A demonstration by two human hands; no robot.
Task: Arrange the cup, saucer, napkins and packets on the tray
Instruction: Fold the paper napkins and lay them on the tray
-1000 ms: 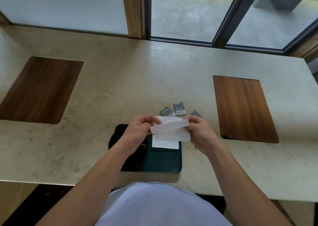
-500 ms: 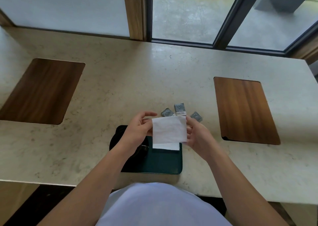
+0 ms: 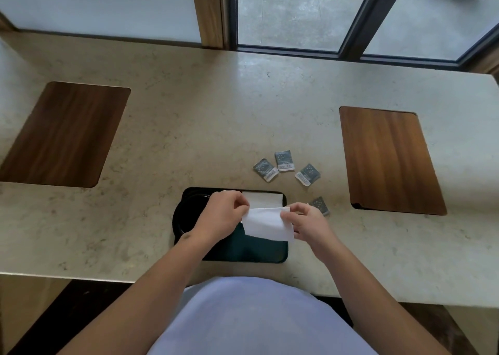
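A dark green tray (image 3: 253, 250) lies at the table's near edge. My left hand (image 3: 222, 214) and my right hand (image 3: 306, 222) together pinch a folded white napkin (image 3: 267, 223) just above the tray. A second white napkin (image 3: 263, 199) lies flat at the tray's far side. A black round saucer (image 3: 179, 217) shows on the tray's left part, mostly hidden by my left hand and wrist. Several grey packets lie on the table beyond the tray: one packet (image 3: 265, 169), another packet (image 3: 284, 161), a third packet (image 3: 307, 174), and a packet (image 3: 320, 205) right behind my right hand.
The beige stone table (image 3: 189, 117) has a wooden inlay at the left (image 3: 62, 133) and a wooden inlay at the right (image 3: 388, 160). A window frame (image 3: 353, 17) runs along the far edge. The table's near edge is right at my body.
The napkin has been folded narrower and lowered toward the tray. Both hands have come closer to me, uncovering the napkin on the tray and a packet by my right hand.
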